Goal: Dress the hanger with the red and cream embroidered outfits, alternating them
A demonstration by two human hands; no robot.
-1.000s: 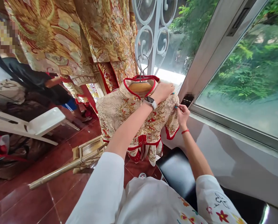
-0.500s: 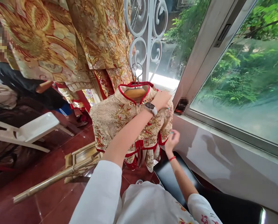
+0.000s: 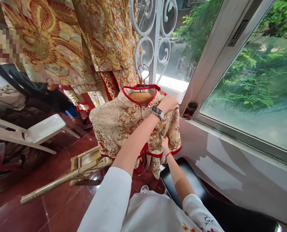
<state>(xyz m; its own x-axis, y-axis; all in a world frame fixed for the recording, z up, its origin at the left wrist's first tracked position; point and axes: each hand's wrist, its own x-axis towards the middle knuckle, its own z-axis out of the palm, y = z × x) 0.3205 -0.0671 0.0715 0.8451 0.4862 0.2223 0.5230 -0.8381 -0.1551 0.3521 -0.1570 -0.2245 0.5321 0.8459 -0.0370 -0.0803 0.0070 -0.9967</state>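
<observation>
A cream jacket (image 3: pixel 119 122) with gold and red embroidery and red piping hangs on a hanger with a wooden body and a metal hook (image 3: pixel 144 75). My left hand (image 3: pixel 169 103), with a watch on the wrist, reaches across the front and is closed on the jacket's shoulder at the right of the view. Lower down, my right hand (image 3: pixel 164 141), wearing a red string bracelet, grips the jacket between its body and the sleeve (image 3: pixel 174 132). The right thumb shows in front; the sleeve hides the other fingers.
More gold and red embroidered garments (image 3: pixel 61 42) hang at upper left. White scrollwork (image 3: pixel 158 38) and a sliding window (image 3: pixel 249 96) stand behind and to the right. Nearby are a black chair (image 3: pixel 182 177), a bamboo frame (image 3: pixel 90 161), a white chair (image 3: pixel 45 127) and a person (image 3: pixel 44 93) at left.
My right hand has moved left from beside the sleeve cuff to the jacket's side and taken hold there. The sleeve now hangs wider outward. My left hand stays on the shoulder.
</observation>
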